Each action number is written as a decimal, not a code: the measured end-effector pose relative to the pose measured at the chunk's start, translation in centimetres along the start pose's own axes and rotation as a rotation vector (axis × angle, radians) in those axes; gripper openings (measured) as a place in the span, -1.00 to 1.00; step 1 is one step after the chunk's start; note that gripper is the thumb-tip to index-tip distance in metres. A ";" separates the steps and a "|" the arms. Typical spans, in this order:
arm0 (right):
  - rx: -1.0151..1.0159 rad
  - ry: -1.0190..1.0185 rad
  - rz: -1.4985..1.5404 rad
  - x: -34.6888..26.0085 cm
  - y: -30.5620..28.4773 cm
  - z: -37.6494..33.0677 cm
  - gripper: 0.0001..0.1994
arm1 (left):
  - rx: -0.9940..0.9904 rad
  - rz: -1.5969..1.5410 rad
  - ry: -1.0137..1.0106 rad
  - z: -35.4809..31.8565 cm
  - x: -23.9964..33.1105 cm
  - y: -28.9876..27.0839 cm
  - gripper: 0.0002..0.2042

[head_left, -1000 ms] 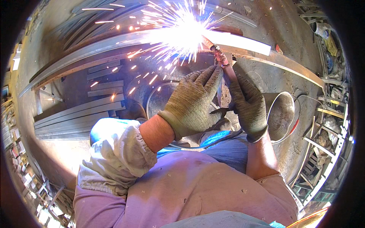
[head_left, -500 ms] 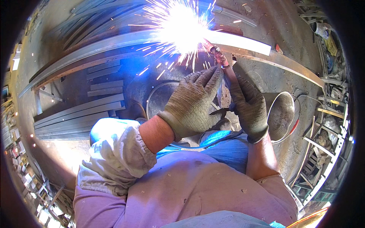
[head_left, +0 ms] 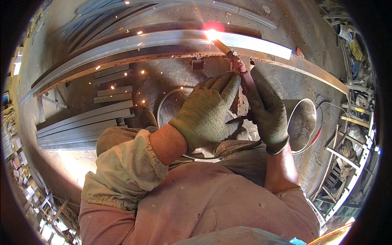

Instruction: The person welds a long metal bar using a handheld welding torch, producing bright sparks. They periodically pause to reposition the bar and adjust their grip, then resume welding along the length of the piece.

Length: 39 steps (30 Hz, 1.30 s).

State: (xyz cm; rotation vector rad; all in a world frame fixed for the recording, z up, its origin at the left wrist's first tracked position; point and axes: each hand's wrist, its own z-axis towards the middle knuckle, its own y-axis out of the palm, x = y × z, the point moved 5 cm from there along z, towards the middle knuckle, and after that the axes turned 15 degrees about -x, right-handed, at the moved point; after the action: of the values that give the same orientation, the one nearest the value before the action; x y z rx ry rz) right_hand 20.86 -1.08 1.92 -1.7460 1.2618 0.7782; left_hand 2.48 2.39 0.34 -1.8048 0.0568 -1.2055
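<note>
A welding torch (head_left: 250, 87) slants up and left, its neck wrapped in worn red material. My gloved right hand (head_left: 270, 120) is closed around its handle. Beside it my gloved left hand (head_left: 207, 112) stretches its fingers forward, thumb apart; the fingertips lie against or very near the torch, I cannot tell which. At the torch's tip a small bright glow (head_left: 212, 34) meets a long, pale metal bar (head_left: 163, 38). That bar rests along a rusty beam (head_left: 302, 65). Glare hides the exact contact spot.
Cut metal bars (head_left: 81, 126) lie stacked on the left, with longer strips (head_left: 122, 18) beyond the beam. A bucket-like container (head_left: 304, 124) lies tipped near my right hand, and a round hoop-rimmed vessel (head_left: 165, 108) sits past my left wrist. Metal frames (head_left: 347, 163) line the right side.
The big white-blue flare and dense sparks have shrunk to a small reddish glow with a few scattered sparks. Both hands and the torch hold nearly the same place.
</note>
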 end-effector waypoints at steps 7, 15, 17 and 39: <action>-0.016 0.040 0.012 0.2 -0.1 0.1 -0.59 | 0.042 0.034 0.066 -0.1 -0.3 0.1 -0.05; 0.006 0.038 0.031 0.2 0.2 0.0 -0.61 | 0.026 0.019 0.046 -0.2 -0.3 0.0 -0.03; 0.005 0.032 0.018 0.3 0.0 0.0 -0.61 | 0.016 0.026 0.024 -0.2 -0.1 -0.1 -0.02; -0.046 0.039 -0.017 0.4 -0.3 0.1 -0.62 | 0.003 0.014 0.005 -0.4 0.0 0.1 -0.04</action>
State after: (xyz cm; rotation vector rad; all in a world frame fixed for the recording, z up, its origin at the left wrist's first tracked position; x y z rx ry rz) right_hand 21.28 -1.15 1.60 -1.8142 1.2624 0.7724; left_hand 2.18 2.09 0.30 -1.7962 0.0700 -1.1994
